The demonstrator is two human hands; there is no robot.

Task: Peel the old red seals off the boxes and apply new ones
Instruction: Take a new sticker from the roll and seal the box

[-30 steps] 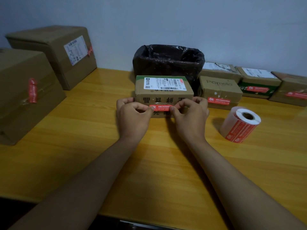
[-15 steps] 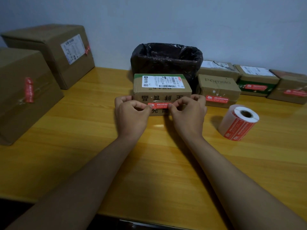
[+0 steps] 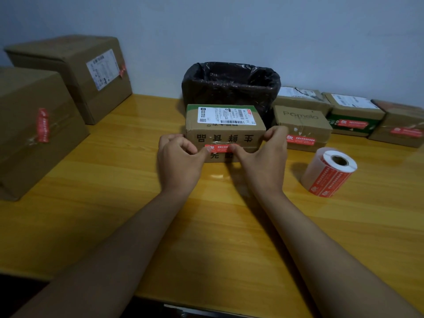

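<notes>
A small brown box point(image 3: 226, 136) with a white shipping label on top stands at the middle of the wooden table point(image 3: 206, 226). A red seal point(image 3: 220, 148) lies across the tape seam on its front face. My left hand point(image 3: 179, 161) curls at the box's left end, its thumb pressing the seal's left end. The fingers of my right hand point(image 3: 263, 164) hook round the box's right corner, and its thumb presses the seal's right end. A roll of red seals point(image 3: 328, 173) lies on the table to the right.
A bin lined with a black bag point(image 3: 231, 86) stands behind the box against the wall. Two large boxes point(image 3: 34, 125) point(image 3: 75, 70) with red seals sit at the left. Several small sealed boxes point(image 3: 302, 125) point(image 3: 353, 115) line the back right.
My thumbs have slid a little closer together along the seal. My right fingers have spread out to the box's right corner. The box has stayed in place.
</notes>
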